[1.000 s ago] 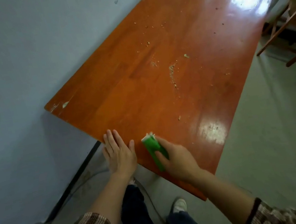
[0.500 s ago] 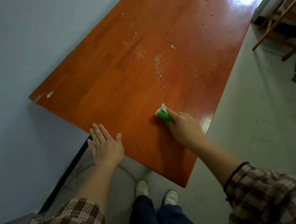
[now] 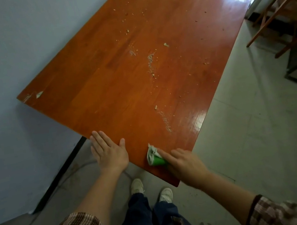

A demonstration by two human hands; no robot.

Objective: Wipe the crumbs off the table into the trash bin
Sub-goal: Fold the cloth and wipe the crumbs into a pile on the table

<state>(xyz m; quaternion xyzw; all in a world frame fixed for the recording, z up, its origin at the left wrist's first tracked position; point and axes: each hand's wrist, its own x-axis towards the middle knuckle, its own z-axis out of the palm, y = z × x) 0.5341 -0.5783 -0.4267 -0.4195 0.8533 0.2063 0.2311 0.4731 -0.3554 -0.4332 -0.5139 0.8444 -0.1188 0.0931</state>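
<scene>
- Pressing down with nearly straight fingers, the right hand [image 3: 185,165] pins a green and white cloth [image 3: 153,156] against the table [image 3: 103,104], close to its near edge;
- the left hand [image 3: 109,153] lies flat and spread over that same edge, grasping nothing;
- crumbs [image 3: 167,123] trail just beyond the cloth; more lie scattered farther up the tabletop.

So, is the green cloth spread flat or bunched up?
Bunched up: the green cloth is a small crumpled wad, pressed under the right hand.
</scene>
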